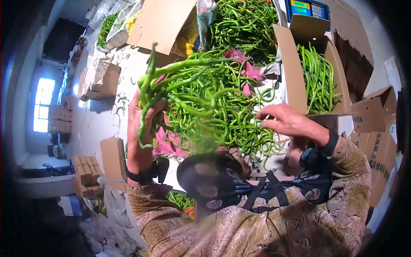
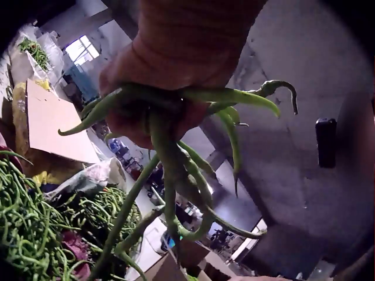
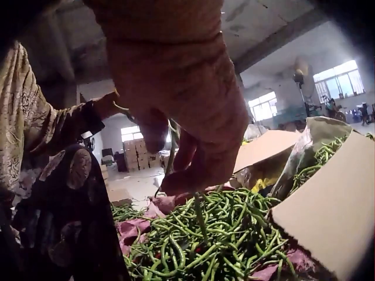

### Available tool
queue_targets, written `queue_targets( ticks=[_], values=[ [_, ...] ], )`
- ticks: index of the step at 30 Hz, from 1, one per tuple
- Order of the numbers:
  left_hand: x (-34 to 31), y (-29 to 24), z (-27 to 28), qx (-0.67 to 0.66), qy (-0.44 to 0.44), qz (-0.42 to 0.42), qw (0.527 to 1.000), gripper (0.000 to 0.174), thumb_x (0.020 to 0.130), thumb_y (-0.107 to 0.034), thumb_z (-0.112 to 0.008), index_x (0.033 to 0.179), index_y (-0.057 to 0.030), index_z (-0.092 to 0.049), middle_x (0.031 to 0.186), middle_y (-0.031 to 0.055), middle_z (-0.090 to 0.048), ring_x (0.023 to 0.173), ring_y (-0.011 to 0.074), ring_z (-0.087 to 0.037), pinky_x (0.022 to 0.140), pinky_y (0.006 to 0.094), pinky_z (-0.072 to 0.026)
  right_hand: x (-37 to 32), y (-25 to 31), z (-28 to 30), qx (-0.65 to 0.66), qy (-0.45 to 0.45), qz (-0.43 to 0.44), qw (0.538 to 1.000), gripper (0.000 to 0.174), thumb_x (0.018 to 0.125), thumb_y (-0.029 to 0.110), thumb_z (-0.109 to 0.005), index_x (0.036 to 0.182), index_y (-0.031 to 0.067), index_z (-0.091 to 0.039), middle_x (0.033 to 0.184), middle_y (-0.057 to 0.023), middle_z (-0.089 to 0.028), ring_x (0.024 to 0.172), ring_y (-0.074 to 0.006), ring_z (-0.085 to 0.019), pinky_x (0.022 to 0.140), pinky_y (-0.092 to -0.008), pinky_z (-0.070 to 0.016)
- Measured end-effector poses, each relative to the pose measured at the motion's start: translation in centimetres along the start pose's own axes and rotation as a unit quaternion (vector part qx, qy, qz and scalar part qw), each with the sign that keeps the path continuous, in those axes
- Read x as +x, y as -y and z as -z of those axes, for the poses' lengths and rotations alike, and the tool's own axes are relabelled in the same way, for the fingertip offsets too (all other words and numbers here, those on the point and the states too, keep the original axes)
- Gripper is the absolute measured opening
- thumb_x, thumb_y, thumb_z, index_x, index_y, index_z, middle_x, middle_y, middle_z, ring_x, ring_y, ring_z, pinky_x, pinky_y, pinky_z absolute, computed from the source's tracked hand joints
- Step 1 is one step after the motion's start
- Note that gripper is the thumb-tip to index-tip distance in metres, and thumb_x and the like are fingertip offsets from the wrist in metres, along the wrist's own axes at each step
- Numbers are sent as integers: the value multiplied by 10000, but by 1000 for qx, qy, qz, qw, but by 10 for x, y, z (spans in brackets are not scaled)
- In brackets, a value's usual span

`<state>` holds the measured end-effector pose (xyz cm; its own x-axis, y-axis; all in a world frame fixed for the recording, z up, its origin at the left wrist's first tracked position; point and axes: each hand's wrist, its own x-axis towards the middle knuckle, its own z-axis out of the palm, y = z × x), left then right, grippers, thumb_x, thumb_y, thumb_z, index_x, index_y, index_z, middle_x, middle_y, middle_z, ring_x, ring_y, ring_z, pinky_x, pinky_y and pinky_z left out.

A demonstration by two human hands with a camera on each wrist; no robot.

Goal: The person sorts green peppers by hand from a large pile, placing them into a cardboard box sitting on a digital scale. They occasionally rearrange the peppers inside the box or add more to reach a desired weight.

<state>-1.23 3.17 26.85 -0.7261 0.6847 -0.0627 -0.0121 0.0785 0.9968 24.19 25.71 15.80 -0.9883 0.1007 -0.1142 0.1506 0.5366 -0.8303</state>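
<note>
My left hand (image 1: 147,113) grips a bunch of long green chili peppers (image 1: 182,66) above the left side of a large pepper heap (image 1: 231,115). In the left wrist view the peppers (image 2: 170,158) stick out on both sides of the fist and hang below it. My right hand (image 1: 289,122) is over the heap's right edge, fingers loosely bent, with no pepper seen in its grasp. From the right wrist, its fingers (image 3: 205,170) hang close above the heaped peppers (image 3: 205,240). A blurred green streak (image 1: 207,139) shows between the hands.
Pink cloth (image 1: 169,143) lies under the heap. At the right stands an open carton (image 1: 291,68) with straight peppers (image 1: 317,79) in it. Farther back are another pepper pile (image 1: 246,30) and a blue scale (image 1: 308,9). Cardboard boxes (image 1: 100,79) stand on the floor at the left.
</note>
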Motion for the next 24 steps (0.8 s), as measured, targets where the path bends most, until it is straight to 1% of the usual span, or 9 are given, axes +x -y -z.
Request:
queue_targets(
  ticks=[4,6,8,10,12,16,21,22,24],
  values=[
    [-32,-9,-16,13,-6,13,1000,539,774,-24,-666,1292,-24,-518,1036,47,-625,803,87,-581,666,205,-482,2,4,-8,282,18,-87,955,353,914,313,-567,1087,12,-631,923,-44,-638,806,-129,-585,697,-277,-494],
    [-41,-7,-26,10,-19,26,999,446,776,-59,-689,1204,-42,-561,939,9,-616,724,81,-580,609,194,-471,-3,20,-11,412,13,-126,902,388,943,350,-559,1146,23,-610,1020,-42,-626,913,-112,-580,755,-280,-482],
    [-55,-7,-39,-11,-25,28,999,467,774,-70,-705,1213,-45,-547,983,23,-612,742,86,-591,636,200,-501,-3,16,-23,376,-21,-101,921,325,925,325,-577,1078,40,-618,988,-27,-613,912,-106,-567,782,-296,-476],
    [-66,-2,-42,-14,-16,27,999,485,787,-94,-703,1237,-30,-535,1030,45,-624,798,93,-603,679,205,-509,-9,18,-31,142,-150,-52,977,249,864,233,-625,1028,47,-600,991,-54,-598,946,-163,-563,826,-334,-465],
    [-75,0,-51,-18,-7,24,1000,505,800,-118,-702,1261,-14,-522,1077,67,-637,854,99,-615,722,209,-518,-14,11,-28,-84,-221,129,963,397,768,204,-673,1115,60,-546,1130,-123,-548,1105,-319,-487,969,-419,-374],
    [-82,9,-66,-84,-36,75,993,429,812,-104,-680,1213,-14,-559,1018,68,-651,802,108,-626,709,240,-550,-6,-14,-56,-106,-189,192,957,677,712,309,-758,1287,81,-483,1270,-173,-481,1177,-350,-436,898,-462,-380],
    [-79,29,-79,-159,-2,65,985,428,820,-44,-654,1228,-43,-525,1018,63,-629,854,152,-637,712,254,-564,-5,-6,-76,-31,-66,135,988,350,816,305,-687,1078,105,-567,863,-81,-554,875,-234,-568,820,-412,-402],
    [-78,32,-82,-166,8,43,985,415,820,-52,-654,1217,-34,-530,978,62,-635,806,149,-638,680,251,-559,-17,-1,-79,-4,-178,229,957,336,859,285,-641,1106,76,-553,874,-126,-569,860,-280,-583,786,-416,-434],
    [-73,38,-88,-162,-37,32,986,379,823,-73,-648,1183,-17,-545,905,62,-636,742,143,-628,599,238,-530,-28,10,-70,115,-98,121,981,336,882,234,-605,1151,45,-540,932,-158,-591,836,-323,-599,756,-416,-470]
  ],
)
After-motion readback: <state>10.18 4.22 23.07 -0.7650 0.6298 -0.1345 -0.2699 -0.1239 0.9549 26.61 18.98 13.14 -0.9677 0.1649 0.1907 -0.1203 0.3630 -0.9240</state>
